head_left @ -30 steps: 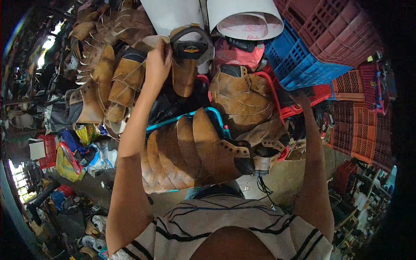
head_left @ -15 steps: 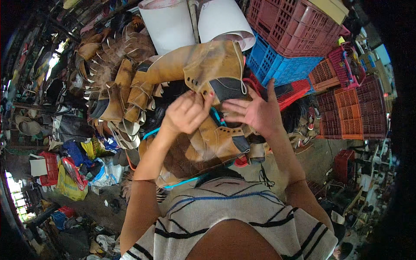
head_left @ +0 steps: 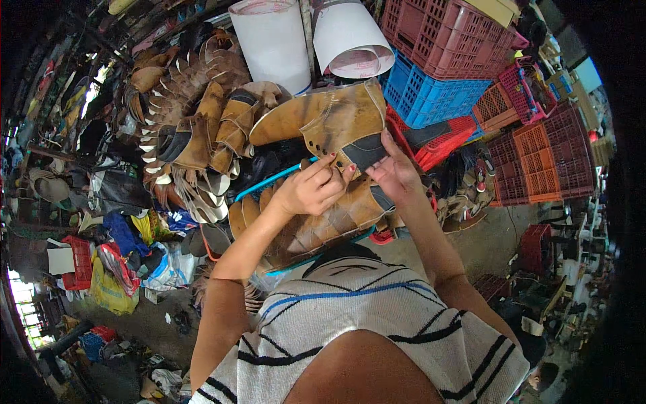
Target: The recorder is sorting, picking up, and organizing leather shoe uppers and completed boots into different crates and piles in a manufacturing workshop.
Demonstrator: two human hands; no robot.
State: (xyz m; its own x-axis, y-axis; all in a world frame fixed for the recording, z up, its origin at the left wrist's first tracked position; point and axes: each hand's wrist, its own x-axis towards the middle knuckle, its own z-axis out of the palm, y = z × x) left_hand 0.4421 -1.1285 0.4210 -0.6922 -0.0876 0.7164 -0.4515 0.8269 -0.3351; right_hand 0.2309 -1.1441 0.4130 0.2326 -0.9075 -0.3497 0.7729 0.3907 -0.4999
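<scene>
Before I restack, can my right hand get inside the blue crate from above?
Probably not: a maroon crate sits atop the blue crate, and the right hand is at the leather upper.

The left hand hides part of the stacked brown leather shoe pieces. The white knit shirt with dark stripes is cut off at the near edge. Small, dark clutter on the right is too blurry to tell.

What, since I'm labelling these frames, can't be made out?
Head view throughout:
Tan leather shoe upper with dark collar: underside, hidden by its own upward face.
Stacked tan leather uppers: partly hidden by the left hand.
Maroon slotted plastic crate: upper part, cut off by the picture's top edge.
</scene>
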